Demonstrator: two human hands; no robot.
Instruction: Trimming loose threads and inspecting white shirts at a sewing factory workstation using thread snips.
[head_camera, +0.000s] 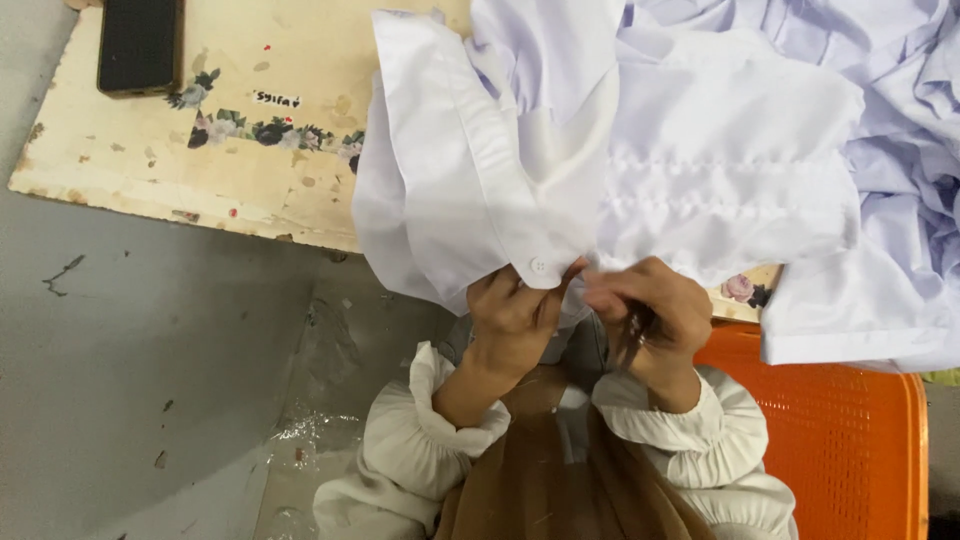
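Left hand and right hand both pinched shut on the buttoned edge of a white cotton shirt draped over a worn cream floral-patterned board, beside an orange plastic basket.

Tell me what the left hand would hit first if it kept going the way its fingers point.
The left hand points up and away, into the white shirt. Its fingers already pinch the shirt's edge beside a button, so more cloth comes first, and probably the board beneath it; depth is unclear.
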